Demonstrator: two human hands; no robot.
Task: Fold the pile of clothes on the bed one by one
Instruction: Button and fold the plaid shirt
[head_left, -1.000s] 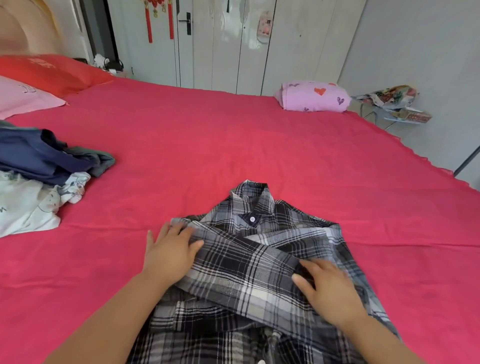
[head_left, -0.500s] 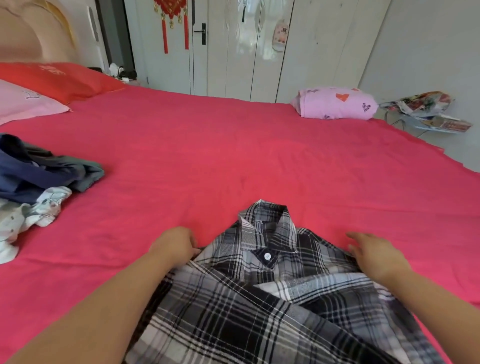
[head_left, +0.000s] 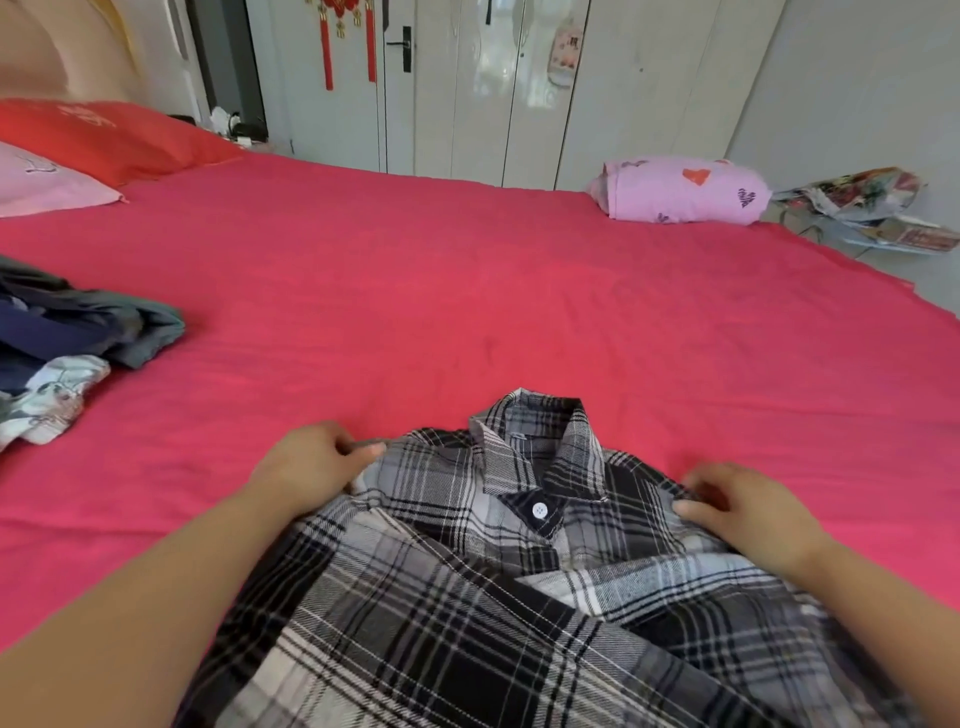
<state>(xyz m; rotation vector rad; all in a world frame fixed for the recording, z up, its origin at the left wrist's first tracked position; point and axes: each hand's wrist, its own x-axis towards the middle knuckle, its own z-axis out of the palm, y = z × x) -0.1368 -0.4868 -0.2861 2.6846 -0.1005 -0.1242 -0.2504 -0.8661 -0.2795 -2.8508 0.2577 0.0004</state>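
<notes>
A black, grey and white plaid shirt (head_left: 467, 597) lies front up on the red bed (head_left: 467, 291), collar pointing away from me, both sleeves crossed over its chest. My left hand (head_left: 311, 467) grips the shirt's left shoulder edge with curled fingers. At the right shoulder edge, my right hand (head_left: 743, 509) pinches the cloth. A pile of unfolded clothes (head_left: 67, 343), dark blue, grey and pale printed, sits at the bed's left side.
A red pillow (head_left: 114, 135) and a pink pillow (head_left: 47, 182) lie at the head of the bed on the left. A purple pillow with hearts (head_left: 685, 189) rests at the far right corner. White wardrobe doors (head_left: 493, 88) stand behind the bed.
Both hands left the crossed sleeves and moved up to the shirt's shoulders, where they now hold the edges. My view has come closer to the shirt.
</notes>
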